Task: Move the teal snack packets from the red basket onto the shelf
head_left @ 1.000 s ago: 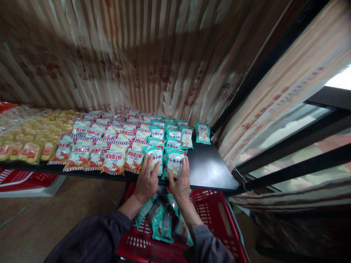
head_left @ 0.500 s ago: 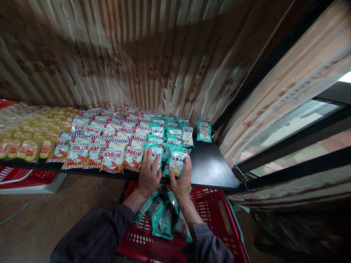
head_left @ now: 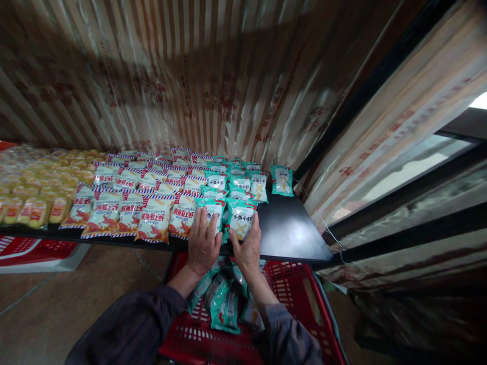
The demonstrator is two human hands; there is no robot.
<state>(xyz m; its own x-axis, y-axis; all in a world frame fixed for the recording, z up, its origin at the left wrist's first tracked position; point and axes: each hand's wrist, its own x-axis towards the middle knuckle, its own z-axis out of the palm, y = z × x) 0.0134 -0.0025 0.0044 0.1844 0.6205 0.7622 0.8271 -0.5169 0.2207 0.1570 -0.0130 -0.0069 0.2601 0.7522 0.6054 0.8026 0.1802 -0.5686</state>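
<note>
Along the shelf's front edge, my left hand point(head_left: 203, 243) lies with fingers stretched out against the front of a green-and-white snack bag point(head_left: 216, 209). Its fingers cover part of that bag. Just to the right, my right hand point(head_left: 247, 249) holds another green snack bag point(head_left: 240, 219) by its lower part, thumb in front and fingers along the right side. This bag leans upright against the green bags behind it. Below both wrists, a red shopping basket point(head_left: 213, 350) holds several loose green snack bags point(head_left: 224, 306).
Orange-and-white snack bags point(head_left: 154, 218) stand in rows on the left, with yellow packaged cakes point(head_left: 38, 208) beyond. A single green bag point(head_left: 282, 180) stands apart at the back right of the black shelf point(head_left: 291, 230). Plastic-covered striped cloth point(head_left: 213, 76) hangs behind; a dark post borders the right.
My right hand and the snack bag it holds have shifted slightly left, closer to the neighbouring green bag. My left hand stays on its bag, a little further left in view.
</note>
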